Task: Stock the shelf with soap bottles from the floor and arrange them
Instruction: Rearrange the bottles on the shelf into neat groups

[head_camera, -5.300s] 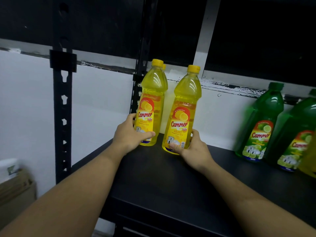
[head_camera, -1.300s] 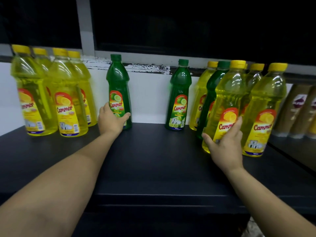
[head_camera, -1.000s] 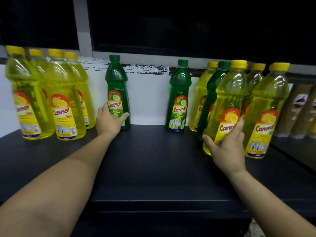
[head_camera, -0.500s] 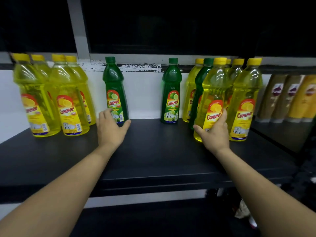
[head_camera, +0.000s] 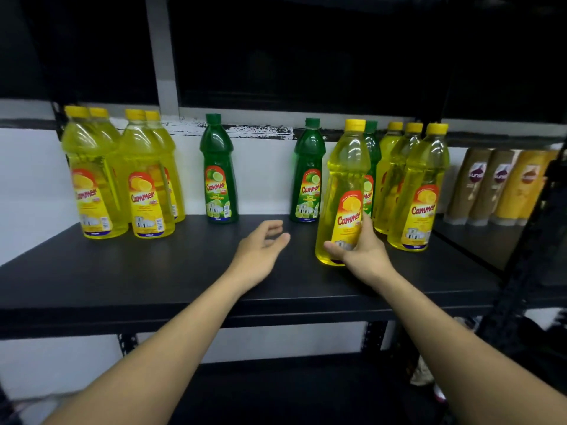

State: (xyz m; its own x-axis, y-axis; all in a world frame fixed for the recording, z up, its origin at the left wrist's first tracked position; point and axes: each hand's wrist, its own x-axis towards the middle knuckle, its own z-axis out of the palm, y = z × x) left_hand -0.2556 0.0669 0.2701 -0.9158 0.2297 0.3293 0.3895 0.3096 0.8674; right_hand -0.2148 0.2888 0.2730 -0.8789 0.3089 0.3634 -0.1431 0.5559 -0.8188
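Black shelf point(head_camera: 153, 271), one level in view. Four yellow bottles point(head_camera: 147, 191) clustered far left, labels reading "Cammer". Three more yellow ones point(head_camera: 420, 191) at right, then brown and gold bottles point(head_camera: 497, 185) with blurred labels. Two green bottles point(head_camera: 218, 176) upright at the back wall, well apart: "Cammer", "LIME". Right hand point(head_camera: 362, 250) grips the lower body of a held yellow bottle point(head_camera: 346, 167), marked "Cammer", near the shelf's front. Left hand point(head_camera: 264, 246) hovers beside it, loosely curled, holding nothing.
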